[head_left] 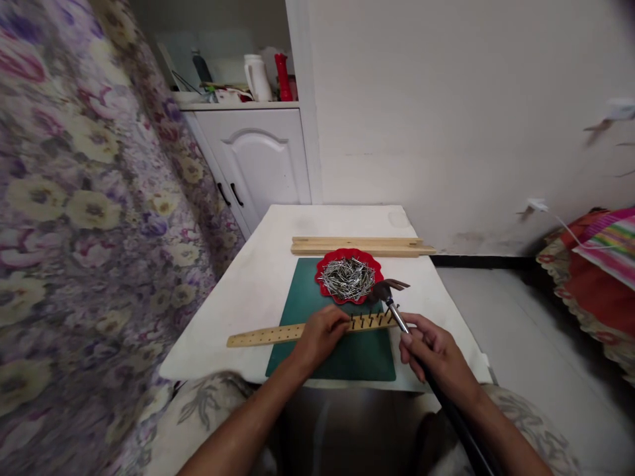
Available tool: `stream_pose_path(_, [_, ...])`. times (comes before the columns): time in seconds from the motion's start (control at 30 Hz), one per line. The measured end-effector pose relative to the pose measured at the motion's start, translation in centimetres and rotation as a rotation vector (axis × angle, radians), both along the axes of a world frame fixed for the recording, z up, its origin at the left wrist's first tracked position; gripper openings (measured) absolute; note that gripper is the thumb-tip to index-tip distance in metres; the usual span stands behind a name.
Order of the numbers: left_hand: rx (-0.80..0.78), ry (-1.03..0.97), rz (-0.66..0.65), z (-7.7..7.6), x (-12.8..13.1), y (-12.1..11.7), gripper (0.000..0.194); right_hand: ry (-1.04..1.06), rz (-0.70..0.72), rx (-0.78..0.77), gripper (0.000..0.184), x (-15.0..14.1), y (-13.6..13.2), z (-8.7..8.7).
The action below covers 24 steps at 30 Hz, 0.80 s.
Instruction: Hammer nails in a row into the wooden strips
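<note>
Head view — wooden strip (248, 339), pale, narrow, holes (272, 334) (two rows), dark nails (371, 321).

Hammer (383, 291) near nail-studded wooden strip (269, 336)

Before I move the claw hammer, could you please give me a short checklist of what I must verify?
1. Claw hammer gripped in the right hand: ok.
2. Left hand away from the standing nails: not ok, its fingertips are right beside them.
3. Wooden strip fully on the green mat: not ok, its left end extends past the edge.
4. Loose nails contained in the scalloped red bowl: ok.
5. Standing nails firmly seated: cannot tell.
</note>
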<state>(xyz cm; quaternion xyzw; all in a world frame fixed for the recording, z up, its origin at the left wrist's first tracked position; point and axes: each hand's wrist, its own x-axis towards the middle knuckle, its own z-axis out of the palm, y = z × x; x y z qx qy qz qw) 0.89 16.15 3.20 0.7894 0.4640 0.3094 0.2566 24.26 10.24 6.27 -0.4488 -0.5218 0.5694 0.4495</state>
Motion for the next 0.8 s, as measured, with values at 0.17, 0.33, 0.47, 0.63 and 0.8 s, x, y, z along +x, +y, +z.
stream_pose_path(0.17, [0.11,0.115,0.066,2.5,-1.3,2.9,0.015,0.036,-0.069,0.014,0.041,0.3,0.5,0.0])
stream_pose_path(0.33, [0.102,0.413,-0.095,3.1,-0.4,7.5,0.015,0.042,-0.059,0.022,0.038,0.4,0.4,0.0])
stream_pose_path(0.47, [0.1,0.592,-0.121,2.6,0.7,9.6,0.016,0.05,-0.053,0.013,0.038,0.4,0.4,0.0])
stream_pose_path(0.63, [0.067,0.651,-0.157,2.3,1.6,11.0,0.015,0.061,-0.04,0.01,0.036,0.5,0.5,0.2])
stream_pose_path(0.8, [0.068,0.512,-0.224,2.7,1.3,11.3,0.02,0.048,-0.046,0.029,0.036,0.6,0.7,0.2])
